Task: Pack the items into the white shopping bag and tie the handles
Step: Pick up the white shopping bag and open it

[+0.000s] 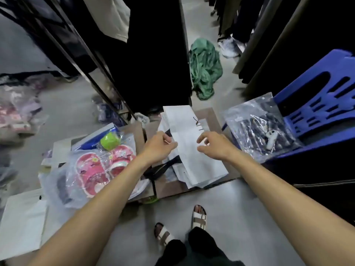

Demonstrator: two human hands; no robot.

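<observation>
A white shopping bag (189,150) with black handles (163,167) lies flat on a brown board on the floor in front of me. My left hand (159,145) pinches the bag's left edge near its top. At the bag's right edge, my right hand (213,145) hovers with curled, parted fingers and holds nothing. Left of the bag lies a clear plastic pack with pink children's sandals (101,169) and a green ball (109,141). A clear pack of dark striped clothing (257,129) rests on the right.
A blue plastic chair (315,112) stands at the right, with a white controller (271,138) on the pack. Dark clothing racks rise ahead and on both sides. A green garment (205,68) lies on the floor beyond. Flat white bags (23,225) lie at the lower left. My sandalled feet (198,217) stand below.
</observation>
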